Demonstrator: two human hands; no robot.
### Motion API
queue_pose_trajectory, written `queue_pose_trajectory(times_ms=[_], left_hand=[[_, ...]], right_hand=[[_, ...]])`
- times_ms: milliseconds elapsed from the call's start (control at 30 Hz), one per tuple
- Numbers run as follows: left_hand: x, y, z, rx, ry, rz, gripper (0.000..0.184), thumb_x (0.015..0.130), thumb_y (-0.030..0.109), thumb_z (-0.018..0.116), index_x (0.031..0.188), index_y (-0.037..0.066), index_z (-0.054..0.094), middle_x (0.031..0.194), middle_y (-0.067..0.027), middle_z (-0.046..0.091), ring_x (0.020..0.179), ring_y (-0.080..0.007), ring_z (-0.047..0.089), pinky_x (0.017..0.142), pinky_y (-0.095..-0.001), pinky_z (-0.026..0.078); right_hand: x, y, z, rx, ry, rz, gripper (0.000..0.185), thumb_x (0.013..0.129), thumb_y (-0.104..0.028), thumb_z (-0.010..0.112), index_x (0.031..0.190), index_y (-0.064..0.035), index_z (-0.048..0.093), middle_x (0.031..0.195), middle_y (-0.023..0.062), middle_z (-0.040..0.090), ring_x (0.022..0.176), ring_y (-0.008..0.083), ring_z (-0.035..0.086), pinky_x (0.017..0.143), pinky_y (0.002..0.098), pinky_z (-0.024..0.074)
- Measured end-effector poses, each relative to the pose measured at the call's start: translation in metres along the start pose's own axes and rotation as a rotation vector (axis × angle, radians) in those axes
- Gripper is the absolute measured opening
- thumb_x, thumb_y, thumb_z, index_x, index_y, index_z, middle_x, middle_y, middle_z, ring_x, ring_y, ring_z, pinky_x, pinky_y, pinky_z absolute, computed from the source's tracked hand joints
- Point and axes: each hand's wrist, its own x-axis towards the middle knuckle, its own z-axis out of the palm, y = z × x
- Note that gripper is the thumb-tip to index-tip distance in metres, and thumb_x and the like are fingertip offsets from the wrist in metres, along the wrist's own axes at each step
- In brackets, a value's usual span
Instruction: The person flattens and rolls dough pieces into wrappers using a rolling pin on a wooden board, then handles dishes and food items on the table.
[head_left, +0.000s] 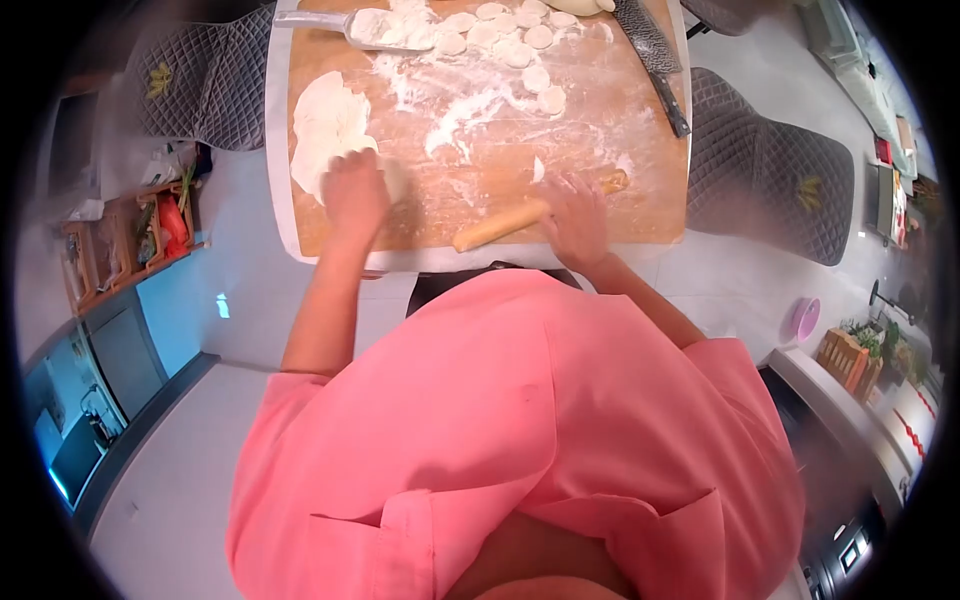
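On the left of a floured wooden board (600, 120), my left hand (355, 195) is over the lower end of a spread of overlapping pale dough wrappers (330, 120). Motion blurs its fingers, and a pale round edge shows beside it; whether the hand grips a wrapper is unclear. Near the board's front edge, my right hand (577, 215) is closed over a wooden rolling pin (500, 222), which lies at a slant. Small dough discs (514, 52) are clustered at the far middle. A tiny white piece (538, 169) lies just beyond my right fingers.
A scoop (385, 30) with flour rests at the far left. A cleaver (655, 70) lies along the right edge, with pale dough (575, 5) at the back. Quilted chairs (205, 85) flank the table, the other chair (770, 170) on the right.
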Motion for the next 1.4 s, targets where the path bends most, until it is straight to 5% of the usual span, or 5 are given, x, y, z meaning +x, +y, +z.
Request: queue_pose_trajectory(times_ms=[233,400,567,900,1400], left_hand=[[0.08,0.149,0.005,-0.155,0.139,0.707,0.053,0.088,0.013,0.053,0.14,0.009,0.044,0.151,-0.0148,0.037,0.142,-0.029,0.031,0.117,-0.0466,0.022],[0.048,0.169,0.013,-0.312,0.07,0.678,0.058,0.089,0.011,0.051,0.144,0.0,0.037,0.155,-0.0168,0.028,0.145,-0.0304,0.025,0.118,-0.0434,0.022],[-0.002,0.153,-0.022,-0.724,-0.439,0.588,0.044,0.09,0.012,0.05,0.132,-0.001,0.05,0.147,-0.0229,0.039,0.134,-0.0367,0.041,0.108,-0.0428,0.037],[0.06,0.175,0.005,-0.562,-0.335,0.303,0.017,0.078,0.015,0.061,0.085,0.001,0.066,0.087,-0.0214,0.066,0.087,-0.0396,0.063,0.079,-0.0457,0.05],[0.054,0.147,0.028,-0.646,-0.296,0.271,0.02,0.082,0.018,0.058,0.094,0.003,0.065,0.093,-0.0186,0.068,0.091,-0.0363,0.065,0.081,-0.0457,0.05]], right_hand=[[0.016,0.005,0.001,0.148,0.064,0.027,0.04,0.082,-0.022,0.06,0.118,-0.0065,0.057,0.134,0.0141,0.052,0.124,0.0356,0.046,0.103,0.0518,0.0321],[0.021,0.04,-0.001,0.118,-0.047,0.172,0.032,0.081,-0.019,0.06,0.111,-0.0072,0.058,0.136,0.0149,0.051,0.12,0.0346,0.049,0.097,0.0494,0.0376],[0.037,0.049,0.004,-0.018,-0.081,0.281,0.04,0.078,-0.011,0.058,0.118,-0.0071,0.056,0.134,0.0162,0.052,0.118,0.0339,0.05,0.097,0.0462,0.0407],[0.093,0.041,0.002,-0.025,0.037,0.26,0.048,0.082,-0.013,0.054,0.129,-0.0065,0.051,0.137,0.0168,0.051,0.123,0.0342,0.049,0.102,0.0474,0.0384],[0.039,0.029,-0.003,-0.076,0.0,0.152,0.051,0.087,-0.014,0.049,0.136,-0.0031,0.047,0.142,0.0184,0.047,0.129,0.0318,0.046,0.103,0.045,0.0379]])
